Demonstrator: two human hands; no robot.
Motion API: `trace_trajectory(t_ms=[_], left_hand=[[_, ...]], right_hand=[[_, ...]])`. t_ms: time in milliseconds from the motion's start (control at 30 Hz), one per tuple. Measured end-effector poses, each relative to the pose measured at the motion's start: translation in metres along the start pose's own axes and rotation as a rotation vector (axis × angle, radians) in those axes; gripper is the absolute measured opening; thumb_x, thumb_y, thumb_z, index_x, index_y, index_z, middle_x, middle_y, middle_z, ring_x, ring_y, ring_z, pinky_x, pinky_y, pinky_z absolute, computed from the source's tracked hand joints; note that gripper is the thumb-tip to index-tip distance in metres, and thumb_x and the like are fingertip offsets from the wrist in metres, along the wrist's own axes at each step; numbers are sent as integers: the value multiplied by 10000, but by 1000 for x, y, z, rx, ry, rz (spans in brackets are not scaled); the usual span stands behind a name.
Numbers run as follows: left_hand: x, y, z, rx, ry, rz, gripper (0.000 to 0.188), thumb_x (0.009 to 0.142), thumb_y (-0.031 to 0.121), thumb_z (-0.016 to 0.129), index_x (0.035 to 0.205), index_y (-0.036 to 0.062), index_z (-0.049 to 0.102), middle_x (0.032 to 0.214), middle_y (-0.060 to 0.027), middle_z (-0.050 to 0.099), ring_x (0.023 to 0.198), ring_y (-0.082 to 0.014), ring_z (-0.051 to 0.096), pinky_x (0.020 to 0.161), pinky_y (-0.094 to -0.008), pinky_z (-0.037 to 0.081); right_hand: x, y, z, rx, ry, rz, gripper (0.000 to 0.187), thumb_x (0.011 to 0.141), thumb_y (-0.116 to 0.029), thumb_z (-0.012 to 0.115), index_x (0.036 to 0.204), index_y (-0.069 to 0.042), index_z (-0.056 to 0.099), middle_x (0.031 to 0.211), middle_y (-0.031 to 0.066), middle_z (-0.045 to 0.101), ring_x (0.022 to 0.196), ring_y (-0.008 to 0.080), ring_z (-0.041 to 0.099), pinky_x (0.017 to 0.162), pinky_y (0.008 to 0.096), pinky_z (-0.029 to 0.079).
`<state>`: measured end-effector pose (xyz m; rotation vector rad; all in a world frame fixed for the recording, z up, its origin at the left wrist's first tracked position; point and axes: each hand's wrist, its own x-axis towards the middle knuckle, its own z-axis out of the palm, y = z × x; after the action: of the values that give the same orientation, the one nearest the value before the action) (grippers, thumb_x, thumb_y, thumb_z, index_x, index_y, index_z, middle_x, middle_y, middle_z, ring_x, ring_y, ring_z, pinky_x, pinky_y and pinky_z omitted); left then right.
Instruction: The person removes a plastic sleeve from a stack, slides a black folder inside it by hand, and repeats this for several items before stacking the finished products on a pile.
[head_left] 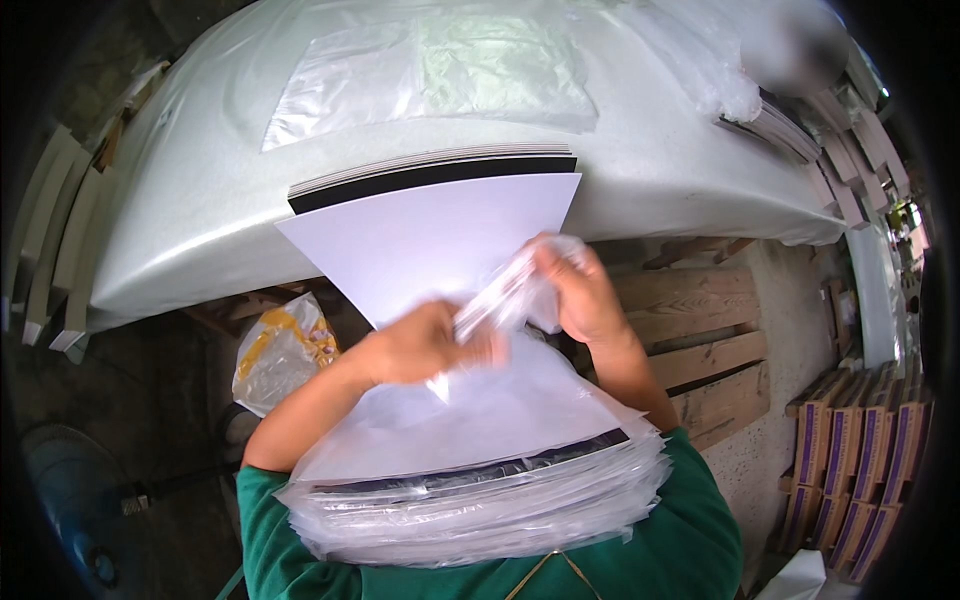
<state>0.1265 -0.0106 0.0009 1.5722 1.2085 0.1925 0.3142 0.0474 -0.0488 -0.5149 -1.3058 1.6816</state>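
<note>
A crumpled piece of clear plastic film point(510, 290) is stretched between my two hands. My right hand point(583, 295) is closed on its upper end. At its lower end my left hand point(420, 342) is closed too, its fingers partly smeared by motion. Beneath both hands, against my body, lies a thick stack of flat sheets in clear plastic bags point(480, 515), with a dark edge showing near the top. In front of my hands a large white board point(430, 235) slopes down from the table edge. Behind it is a pile of black and white boards point(440, 172).
A plastic-covered table point(210, 190) curves across the front, with flat clear bags point(430, 80) on it. More boards point(785, 130) are stacked at its right end. Below are a yellow-marked plastic bag point(285, 345), a wooden pallet point(710, 350), stacked boxes point(850, 440) and a fan point(85, 510).
</note>
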Motion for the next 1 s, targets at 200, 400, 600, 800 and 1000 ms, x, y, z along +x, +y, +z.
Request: trace_trajectory(t_ms=[200,400,600,800,1000], left_hand=[[-4,-64,-38,-1200,-34,710,200,849,228,504,825,42,575,768,-77,601,753,-131,559,691,-274,439],[-12,-75,-20,-178,-38,154,308,734,213,679,956,18,592,796,-27,572,750,-120,523,675,-264,424],[-9,-64,-26,-1138,556,223,340,813,354,545,979,59,566,882,-48,577,780,-124,539,604,-240,427],[-7,-118,-25,-482,-320,784,315,786,284,582,912,-3,560,806,-54,585,580,-157,527,471,-233,405],[-68,-68,-18,-864,618,793,211,734,59,598,924,-19,545,771,-74,551,598,-107,505,526,-199,402]], right_hand=[[-14,-23,-52,-455,-469,366,245,893,-249,442,732,-78,514,691,41,545,710,158,562,657,331,467],[-13,-30,-70,1022,-239,204,185,893,-265,425,852,-111,521,799,104,598,872,214,551,811,377,442],[-46,2,-91,120,-374,194,356,816,-163,566,1137,-59,454,984,112,581,734,136,566,595,256,477],[-30,20,-85,727,-198,237,326,821,-170,533,1098,-26,440,695,1,443,574,80,460,515,224,411],[-12,-14,-9,-594,795,-627,301,653,89,639,579,-42,379,752,8,427,619,89,376,603,236,423]])
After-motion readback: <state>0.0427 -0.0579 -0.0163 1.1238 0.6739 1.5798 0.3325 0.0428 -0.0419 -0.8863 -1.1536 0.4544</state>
